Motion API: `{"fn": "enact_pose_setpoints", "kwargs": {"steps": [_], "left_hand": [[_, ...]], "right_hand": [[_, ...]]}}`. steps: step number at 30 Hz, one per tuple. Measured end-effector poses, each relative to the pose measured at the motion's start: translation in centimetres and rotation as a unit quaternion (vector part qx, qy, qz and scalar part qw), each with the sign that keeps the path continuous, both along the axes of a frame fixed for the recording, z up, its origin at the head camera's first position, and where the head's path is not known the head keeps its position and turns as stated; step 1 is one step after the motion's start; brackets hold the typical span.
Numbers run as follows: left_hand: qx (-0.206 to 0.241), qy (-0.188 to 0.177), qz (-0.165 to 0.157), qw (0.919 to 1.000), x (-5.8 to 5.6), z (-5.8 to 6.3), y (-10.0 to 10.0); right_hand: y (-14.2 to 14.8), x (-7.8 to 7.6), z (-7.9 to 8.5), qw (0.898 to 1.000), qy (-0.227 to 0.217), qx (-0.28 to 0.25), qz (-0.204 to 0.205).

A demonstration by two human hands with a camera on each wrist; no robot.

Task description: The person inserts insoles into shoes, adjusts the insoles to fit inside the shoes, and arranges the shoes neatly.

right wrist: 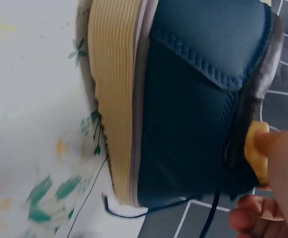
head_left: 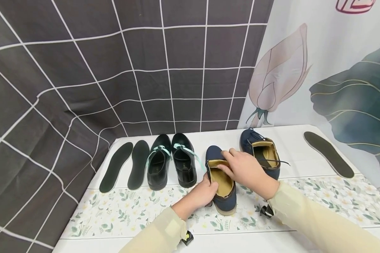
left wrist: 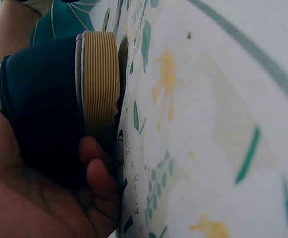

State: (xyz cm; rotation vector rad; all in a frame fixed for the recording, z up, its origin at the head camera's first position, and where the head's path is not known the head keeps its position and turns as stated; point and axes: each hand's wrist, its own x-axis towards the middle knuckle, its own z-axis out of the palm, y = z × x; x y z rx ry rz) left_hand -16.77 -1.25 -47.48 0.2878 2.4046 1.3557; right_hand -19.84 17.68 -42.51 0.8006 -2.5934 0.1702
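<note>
A navy lace-up shoe [head_left: 226, 203] with a tan lining and ribbed tan sole stands upright, toe pointing away. My left hand [head_left: 205, 191] grips its left side, thumb over the collar edge and fingers outside, low by the sole [left wrist: 102, 82] in the left wrist view. From the right, my right hand [head_left: 245, 168] reaches over the throat and pinches the tongue, whose tan lining [right wrist: 255, 153] shows by the thumb in the right wrist view. A loose navy lace [right wrist: 129, 214] trails beside the shoe there. The second navy shoe [head_left: 247, 142] stands behind my right hand, a dark insole visible inside.
Two dark insoles [head_left: 115, 167] lie at the left beside a pair of black shoes [head_left: 158, 179] with mint laces. Another dark insole [head_left: 329, 154] lies far right. A dark grid-patterned curtain [head_left: 183, 84] hangs behind the white table [head_left: 291, 140], which has a floral strip.
</note>
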Motion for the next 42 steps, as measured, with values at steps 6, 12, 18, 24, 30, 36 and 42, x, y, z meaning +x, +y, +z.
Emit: {"fn": "enact_pose_setpoints", "kwargs": {"steps": [6,12,18,24,30,36,42], "left_hand": [[-0.003,0.007,0.001,1.0,0.1,0.0,-0.1],[0.0,-0.02,-0.002,0.9998,0.2,0.3,-0.3],[-0.011,-0.032,-0.008,0.9994,0.1,0.2,-0.4],[0.0,-0.037,-0.013,0.9992,0.1,0.1,-0.4],[0.013,-0.054,-0.012,0.9984,0.1,0.1,-0.3],[0.018,-0.057,-0.017,0.9981,0.1,0.2,-0.2],[0.015,-0.054,-0.022,0.9982,0.2,0.4,-0.2]], "right_hand": [[2.8,-0.4,1.1,0.996,-0.039,-0.067,-0.034],[8.1,-2.2,1.7,0.987,-0.042,-0.128,-0.086],[14.5,-3.1,2.0,0.978,-0.051,-0.118,-0.165],[21.0,-3.9,0.7,0.965,-0.093,-0.084,-0.23],[25.7,-3.9,-0.3,0.951,-0.142,-0.043,-0.27],[29.8,-3.4,-1.5,0.938,-0.188,-0.012,-0.29],[32.0,-3.2,-2.7,0.924,-0.227,-0.025,-0.308]]}}
